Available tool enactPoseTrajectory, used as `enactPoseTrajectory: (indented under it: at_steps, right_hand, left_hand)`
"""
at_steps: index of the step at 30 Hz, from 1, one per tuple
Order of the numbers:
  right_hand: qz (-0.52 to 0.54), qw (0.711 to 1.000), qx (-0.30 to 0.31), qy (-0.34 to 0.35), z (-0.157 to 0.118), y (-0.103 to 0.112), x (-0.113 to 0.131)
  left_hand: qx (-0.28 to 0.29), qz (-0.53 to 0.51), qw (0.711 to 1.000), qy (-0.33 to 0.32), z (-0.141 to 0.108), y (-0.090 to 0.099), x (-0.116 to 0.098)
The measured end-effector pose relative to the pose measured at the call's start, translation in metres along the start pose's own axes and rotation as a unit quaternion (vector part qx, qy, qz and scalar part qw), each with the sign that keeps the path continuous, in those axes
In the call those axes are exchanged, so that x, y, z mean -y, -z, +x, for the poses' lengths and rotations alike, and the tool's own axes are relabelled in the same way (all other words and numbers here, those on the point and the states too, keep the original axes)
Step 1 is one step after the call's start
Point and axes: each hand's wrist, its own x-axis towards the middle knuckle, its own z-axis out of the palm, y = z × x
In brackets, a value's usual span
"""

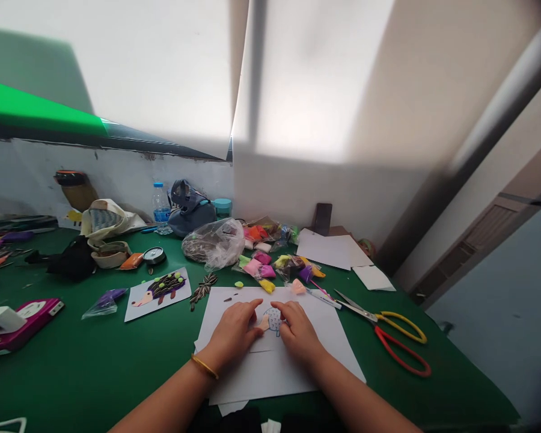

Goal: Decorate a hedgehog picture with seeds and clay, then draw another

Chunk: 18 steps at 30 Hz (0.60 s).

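Both my hands rest on white paper (pixel 238 376), one on each side of a small blue line drawing (pixel 274 314) of a rounded animal body with short marks inside. A flattened piece of pale peach clay (pixel 265 323) covers the drawing's left end. My left hand (pixel 235 326) has its thumb by this clay and its index finger stretched out apart from it. On the right, my right hand (pixel 300 331) has index finger and thumb apart, with the fingertip at the drawing's edge. No held object shows in either hand. Peach clay (pixel 298 287) lies at the paper's top edge.
Scissors (pixel 374 319) and a pen (pixel 324 299) lie right. A hedgehog picture (pixel 159 291) and sunflower seeds (pixel 202 291) are left. Bagged coloured clay (pixel 260 264), a plastic bag (pixel 216 243), a water bottle (pixel 161 210) and a phone (pixel 323 219) stand or lie behind.
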Motion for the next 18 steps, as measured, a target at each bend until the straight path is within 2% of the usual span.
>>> enactPoseTrajectory:
  at_steps: [9,15,18]
  right_hand:
    - [0.005,1.000,-0.010,0.004,0.000,-0.001,-0.002]
    - [0.013,1.000,-0.020,0.006,0.000,0.000,-0.003]
    - [0.022,0.999,-0.026,0.003,0.000,0.001,-0.004]
  left_hand:
    - [0.010,0.000,1.000,0.020,0.005,-0.001,0.000]
    - [0.032,0.077,0.996,0.016,0.017,-0.001,-0.008]
    - [0.052,0.082,0.995,0.014,0.024,0.000,-0.011]
